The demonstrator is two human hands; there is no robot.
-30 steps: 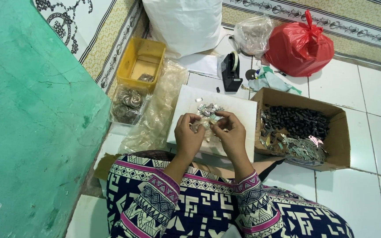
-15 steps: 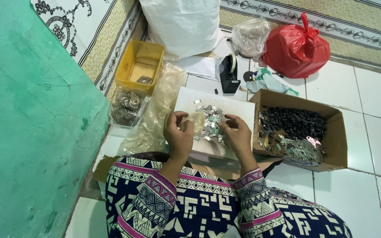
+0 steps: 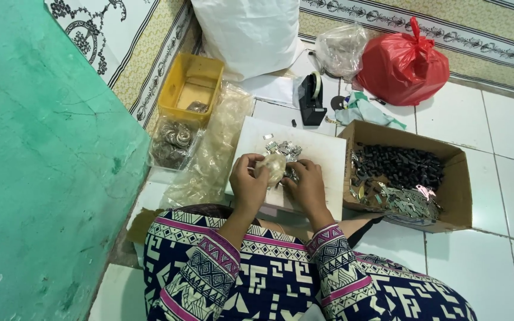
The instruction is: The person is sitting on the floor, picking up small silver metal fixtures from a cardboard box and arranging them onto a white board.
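2 hands | left hand (image 3: 248, 181) holds small clear bag (image 3: 272, 166) | right hand (image 3: 307, 184) beside it

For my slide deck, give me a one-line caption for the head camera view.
Seated on floor tiles, left hand holds a small clear bag while right hand picks metal pieces off a white board.

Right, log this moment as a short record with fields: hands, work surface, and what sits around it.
left hand: holds a small clear plastic bag above the board
right hand: at the bag's side, over small metal pieces
work surface: white board on the tiled floor
right of board: cardboard box with dark parts and metal pieces
left of board: clear plastic bags, yellow tray
behind: tape dispenser, red bag, white sack
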